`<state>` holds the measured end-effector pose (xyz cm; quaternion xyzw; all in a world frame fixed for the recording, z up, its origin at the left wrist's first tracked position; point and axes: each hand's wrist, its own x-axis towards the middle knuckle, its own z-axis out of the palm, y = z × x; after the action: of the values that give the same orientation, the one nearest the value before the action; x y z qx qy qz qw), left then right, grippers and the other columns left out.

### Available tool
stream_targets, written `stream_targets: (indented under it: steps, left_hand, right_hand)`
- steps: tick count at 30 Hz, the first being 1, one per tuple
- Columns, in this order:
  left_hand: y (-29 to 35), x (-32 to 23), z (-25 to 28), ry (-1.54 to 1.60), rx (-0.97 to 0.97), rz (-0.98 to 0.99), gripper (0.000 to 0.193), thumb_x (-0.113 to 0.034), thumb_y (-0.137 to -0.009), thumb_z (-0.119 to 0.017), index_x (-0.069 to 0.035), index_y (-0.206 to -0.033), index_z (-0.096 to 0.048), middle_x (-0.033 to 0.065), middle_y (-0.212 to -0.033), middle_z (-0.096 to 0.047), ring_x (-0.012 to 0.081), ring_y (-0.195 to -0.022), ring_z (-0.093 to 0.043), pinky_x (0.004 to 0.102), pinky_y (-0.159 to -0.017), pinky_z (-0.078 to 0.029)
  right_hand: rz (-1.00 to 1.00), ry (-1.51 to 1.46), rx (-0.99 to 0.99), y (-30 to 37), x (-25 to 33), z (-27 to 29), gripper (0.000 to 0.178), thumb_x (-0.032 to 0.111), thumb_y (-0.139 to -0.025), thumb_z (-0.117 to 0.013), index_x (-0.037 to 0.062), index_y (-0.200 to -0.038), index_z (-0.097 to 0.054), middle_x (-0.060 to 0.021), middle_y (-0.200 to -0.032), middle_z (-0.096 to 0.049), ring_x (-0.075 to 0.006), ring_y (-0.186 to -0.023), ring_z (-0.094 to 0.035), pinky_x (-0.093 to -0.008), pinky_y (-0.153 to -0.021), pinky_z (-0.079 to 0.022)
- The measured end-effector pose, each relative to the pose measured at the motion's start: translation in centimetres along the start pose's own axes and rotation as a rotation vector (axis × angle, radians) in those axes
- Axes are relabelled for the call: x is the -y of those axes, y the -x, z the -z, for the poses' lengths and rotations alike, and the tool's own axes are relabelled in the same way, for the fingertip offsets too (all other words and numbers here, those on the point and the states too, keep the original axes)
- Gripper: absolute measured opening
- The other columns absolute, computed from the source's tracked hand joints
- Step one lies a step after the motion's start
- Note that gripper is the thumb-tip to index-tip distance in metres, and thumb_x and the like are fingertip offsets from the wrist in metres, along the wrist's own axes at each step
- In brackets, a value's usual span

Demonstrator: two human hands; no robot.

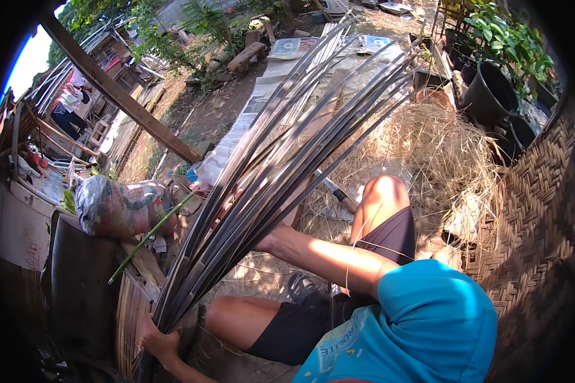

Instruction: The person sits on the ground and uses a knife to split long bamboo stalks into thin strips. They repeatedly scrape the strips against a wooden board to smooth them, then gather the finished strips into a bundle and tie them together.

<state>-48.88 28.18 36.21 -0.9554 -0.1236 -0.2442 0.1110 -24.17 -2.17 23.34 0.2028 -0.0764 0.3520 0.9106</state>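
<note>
Strips (249,210), long, thin and dark, slanted across the middle of the scene in one big bundle, gathered at the near left and fanned out toward the far right. A seated person in a blue shirt (437,300) held them above the ground, out to the left of the bent knees (227,313). The left hand (160,341) gripped the near end, its fingers wrapped around the gathered strips. The right hand (269,240) reached in about midway along, against the underside of the bundle; the strips hid its fingers, so whether they were curled or loose could not be told. Each strip looked light and springy, stiff enough to hold its line yet free to bow and splay at the far tips. Their surfaces looked smooth, so single strips might well have slid out of a slack grip, and the thin edges could have been sharp. Firmest hold seemed to be at the near end, where they packed tightly, with a second support midway to check the sway. To the left lay a plump sack (124,207), with a green stalk (150,239) just to its right. At the near left, pale slats (126,319) stood beside the left hand. Straw (415,137) lay heaped to the right, below black pots (489,89) and beside a woven panel (530,210). Sheets (268,86) covered the ground at the far side.
</note>
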Motion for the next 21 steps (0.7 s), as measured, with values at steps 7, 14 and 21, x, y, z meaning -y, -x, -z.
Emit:
stream_targets:
  steps: [7, 14, 21]
  left_hand:
    - [0.1, 0.6, 1.6, -0.008, -0.071, 0.003, 0.048, -0.023, -0.062, -0.076, -0.006, -0.103, -0.058, 0.02, -0.087, -0.063, 0.0474, -0.084, -0.061, 0.0548, -0.071, -0.045]
    - [1.0, -1.2, 0.3, 0.027, -0.139, 0.078, 0.047, -0.018, -0.064, -0.075, -0.006, -0.106, -0.059, 0.0207, -0.091, -0.064, 0.0474, -0.089, -0.062, 0.0546, -0.072, -0.045]
    - [1.5, -5.4, 3.6, 0.018, -0.169, 0.103, 0.045, -0.016, -0.068, -0.075, -0.006, -0.109, -0.06, 0.0219, -0.091, -0.066, 0.0485, -0.086, -0.063, 0.0552, -0.071, -0.045]
  right_hand:
    - [0.261, 0.145, -0.376, 3.6, -2.9, -4.1, 0.06, 0.053, -0.103, -0.035, 0.0075, -0.135, -0.057, -0.0057, -0.1, -0.067, -0.0233, -0.1, -0.063, -0.0497, -0.102, -0.047]
    - [0.103, 0.285, 0.026, 0.3, -3.7, -9.2, 0.069, 0.076, -0.091, -0.048, 0.0113, -0.111, -0.063, -0.0073, -0.098, -0.065, -0.0231, -0.097, -0.062, -0.0461, -0.09, -0.05]
    - [0.149, 0.167, -0.047, 2.1, -7.1, -8.9, 0.07, 0.072, -0.093, -0.05, 0.0099, -0.122, -0.065, -0.0089, -0.114, -0.063, -0.0251, -0.104, -0.061, -0.0476, -0.095, -0.048]
